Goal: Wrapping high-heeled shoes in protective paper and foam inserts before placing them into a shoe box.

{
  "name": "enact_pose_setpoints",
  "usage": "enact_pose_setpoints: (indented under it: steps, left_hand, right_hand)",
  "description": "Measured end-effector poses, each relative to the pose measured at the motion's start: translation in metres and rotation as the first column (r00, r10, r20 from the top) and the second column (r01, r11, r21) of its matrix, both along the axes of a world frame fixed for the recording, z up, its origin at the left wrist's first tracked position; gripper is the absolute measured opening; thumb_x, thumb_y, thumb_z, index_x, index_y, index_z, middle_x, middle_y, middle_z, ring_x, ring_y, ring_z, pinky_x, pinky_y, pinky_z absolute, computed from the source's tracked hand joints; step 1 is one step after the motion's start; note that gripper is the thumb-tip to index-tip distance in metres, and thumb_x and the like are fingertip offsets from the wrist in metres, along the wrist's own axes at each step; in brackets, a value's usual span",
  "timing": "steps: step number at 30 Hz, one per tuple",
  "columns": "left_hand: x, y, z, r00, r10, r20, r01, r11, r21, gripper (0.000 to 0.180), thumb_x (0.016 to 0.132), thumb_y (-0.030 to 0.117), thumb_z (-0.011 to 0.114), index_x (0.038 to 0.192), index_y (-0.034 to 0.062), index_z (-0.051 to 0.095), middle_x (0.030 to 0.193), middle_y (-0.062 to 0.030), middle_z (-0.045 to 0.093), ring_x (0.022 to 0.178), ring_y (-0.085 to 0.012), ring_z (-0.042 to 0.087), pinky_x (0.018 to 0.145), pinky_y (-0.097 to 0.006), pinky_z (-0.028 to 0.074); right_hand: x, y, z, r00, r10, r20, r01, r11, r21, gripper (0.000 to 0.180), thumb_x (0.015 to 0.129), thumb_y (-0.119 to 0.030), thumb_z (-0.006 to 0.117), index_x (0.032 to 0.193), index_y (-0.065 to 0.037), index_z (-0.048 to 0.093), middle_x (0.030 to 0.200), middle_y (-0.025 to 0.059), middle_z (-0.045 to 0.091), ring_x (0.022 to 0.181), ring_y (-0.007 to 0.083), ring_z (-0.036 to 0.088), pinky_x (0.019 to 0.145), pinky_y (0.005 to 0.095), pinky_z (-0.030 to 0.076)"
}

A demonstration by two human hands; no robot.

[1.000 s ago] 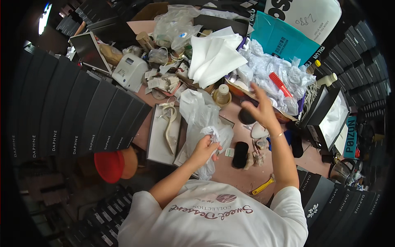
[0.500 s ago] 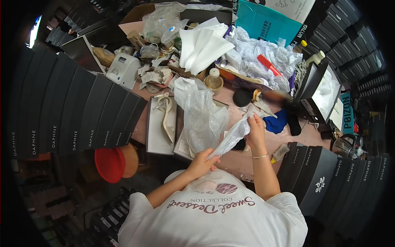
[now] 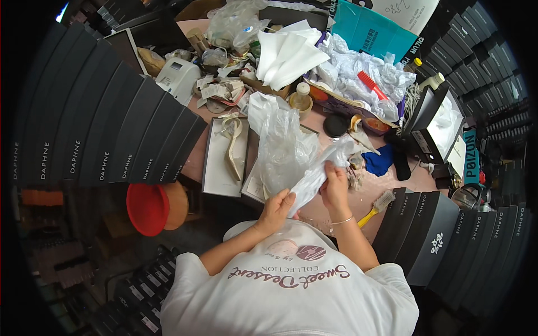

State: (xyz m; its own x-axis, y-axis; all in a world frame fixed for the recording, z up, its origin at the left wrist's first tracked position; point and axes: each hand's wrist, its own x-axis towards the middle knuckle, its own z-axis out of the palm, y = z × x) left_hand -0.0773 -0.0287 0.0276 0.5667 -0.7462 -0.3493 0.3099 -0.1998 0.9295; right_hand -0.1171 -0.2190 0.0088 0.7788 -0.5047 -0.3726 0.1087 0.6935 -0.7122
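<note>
Stretched between my two hands is a length of crumpled white tissue paper (image 3: 311, 187). My left hand (image 3: 274, 213) pinches its lower end near my shirt, and my right hand (image 3: 335, 187) grips it farther up, with a loose end fanning out beyond the fingers. Whether anything lies inside the paper I cannot tell. Just past my left hand, a clear plastic bag (image 3: 283, 154) lies puffed up over an open shoebox (image 3: 253, 187) and hides most of it. Left of that, a light-coloured heeled sandal (image 3: 232, 162) rests in another open shoebox (image 3: 216, 176).
Dark shoebox stacks rise on the left (image 3: 106, 123) and right (image 3: 412, 241). A yellow-handled brush (image 3: 376, 208), blue cloth (image 3: 378, 161) and black round pad (image 3: 335, 125) lie on the pink table. Behind are crumpled white paper with a red brush (image 3: 370, 84), a bottle (image 3: 301, 99) and a label printer (image 3: 178, 80).
My right hand has come down and slightly left, nearer my left hand. The paper has spread wider above it. The whole view has shifted a little.
</note>
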Motion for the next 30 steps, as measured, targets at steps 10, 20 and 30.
enact_pose_setpoints:
  steps: [10,20,30]
  left_hand:
    - [0.124,0.003,-0.097,0.545,0.043,0.837,-0.547,0.775,0.316,0.045,0.085,0.027,0.066,0.119,0.0005,0.052,0.118,-0.0169,0.054,0.109,-0.0303,0.052,0.092,-0.037,0.042]
    - [0.066,-0.01,-0.005,0.744,0.315,-0.589,-0.622,0.647,-0.44,0.033,0.092,0.015,0.055,0.122,0.0047,0.046,0.114,-0.0066,0.056,0.111,-0.0145,0.051,0.097,-0.032,0.039]
    - [0.054,-0.009,-0.003,0.745,0.541,-0.39,-0.662,0.672,-0.332,0.021,0.092,0.015,0.06,0.107,0.0,0.062,0.102,-0.0055,0.065,0.09,-0.0106,0.059,0.081,-0.026,0.047]
  right_hand:
    - [0.011,0.002,0.033,0.955,0.249,-0.159,-0.292,0.878,-0.379,0.023,0.093,-0.009,0.055,0.114,-0.001,0.056,0.097,0.0018,0.063,0.076,0.008,0.058,0.07,0.0236,0.048]
    - [0.036,0.027,0.033,0.914,0.243,-0.325,-0.4,0.399,-0.825,0.019,0.088,-0.007,0.057,0.105,0.001,0.06,0.075,0.0099,0.062,0.067,0.0141,0.057,0.063,0.0291,0.046]
    - [0.028,0.022,0.052,0.926,0.174,-0.334,-0.375,0.346,-0.86,0.014,0.086,-0.007,0.06,0.098,0.0,0.06,0.072,0.0191,0.06,0.062,0.0315,0.06,0.057,0.0336,0.046]
